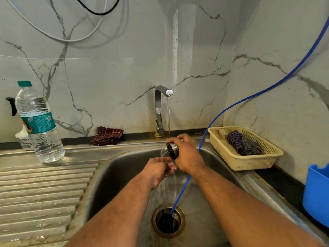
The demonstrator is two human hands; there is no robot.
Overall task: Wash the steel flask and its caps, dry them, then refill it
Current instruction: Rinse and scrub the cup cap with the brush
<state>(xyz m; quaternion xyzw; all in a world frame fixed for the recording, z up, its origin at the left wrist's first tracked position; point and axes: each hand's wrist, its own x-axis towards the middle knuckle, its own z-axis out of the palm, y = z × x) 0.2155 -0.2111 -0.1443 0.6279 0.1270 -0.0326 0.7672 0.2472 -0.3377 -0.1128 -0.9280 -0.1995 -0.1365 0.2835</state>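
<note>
Washing underway: right hand (187, 154) grips cap (172, 151) under running tap (160, 107); left hand (158, 171) cupped loosely beneath, holding nothing. Drying, refill remain.

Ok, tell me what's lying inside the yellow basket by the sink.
A crumpled dark striped cloth lies in the yellow basket; nothing else shows on its mesh floor. Anything beneath the cloth is covered.

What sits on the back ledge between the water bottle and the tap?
A folded maroon checked cloth lies against the wall between the water bottle and the tap, touching neither, seen in the head view.
</note>
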